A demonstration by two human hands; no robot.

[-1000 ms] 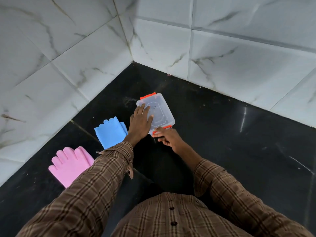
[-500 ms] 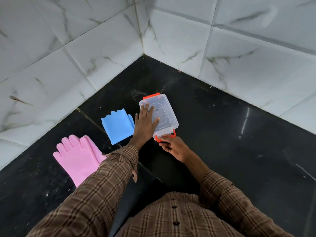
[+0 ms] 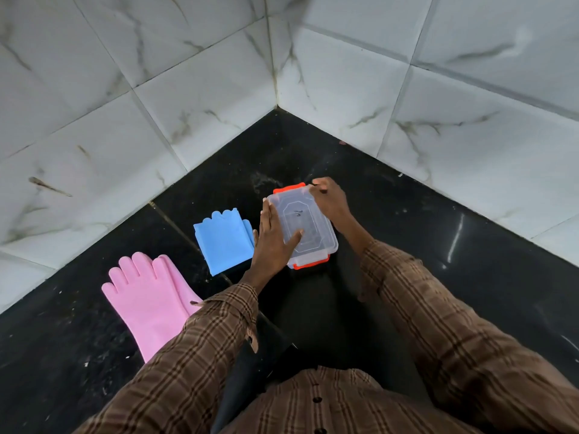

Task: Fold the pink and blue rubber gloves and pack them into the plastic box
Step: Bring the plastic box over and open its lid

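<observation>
Bare floor (image 3: 438, 245) lies open right of the box (image 3: 308, 228) and toward the corner. Left, the blue glove (image 3: 224, 242) lies just beside it, the pink glove (image 3: 150, 296) nearer; tiled walls (image 3: 188, 104) close both far sides.

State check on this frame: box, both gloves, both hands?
plastic box: lid on, near orange latch down
blue gloves: folded, on the floor beside the box
pink gloves: flat, unfolded
left hand: flat, pressing on the lid
right hand: fingers curled at the far latch
</observation>
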